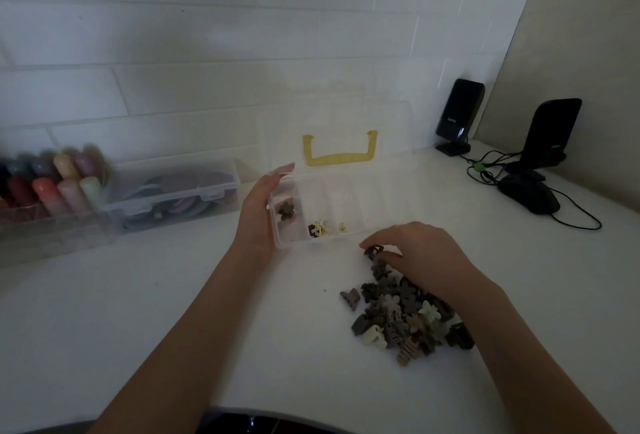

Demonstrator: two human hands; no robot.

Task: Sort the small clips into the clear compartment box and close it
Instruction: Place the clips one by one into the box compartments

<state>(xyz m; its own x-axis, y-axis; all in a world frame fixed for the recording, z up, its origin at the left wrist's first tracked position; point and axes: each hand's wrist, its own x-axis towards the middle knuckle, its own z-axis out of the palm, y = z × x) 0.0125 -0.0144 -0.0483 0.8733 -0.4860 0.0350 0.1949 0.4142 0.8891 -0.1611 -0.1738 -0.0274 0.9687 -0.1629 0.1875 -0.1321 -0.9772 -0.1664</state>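
The clear compartment box [349, 237] stands open on the white table, its lid with a yellow handle [340, 153] leaning back against the wall. A brown flower clip [286, 210] lies in its left compartment and a few small clips [319, 228] in the middle ones. My left hand [260, 206] rests flat against the box's left end. A pile of small clips [405, 312], brown, grey and cream, lies in front of the box to the right. My right hand [420, 252] is over the pile's far end, fingertips pinched on a dark clip [373, 250].
A closed clear case [173, 196] with coloured items and an open tray of coloured tubes [52, 184] stand at the left by the wall. Two black speakers [458, 118], a mouse [530, 196] and cables sit at the right back.
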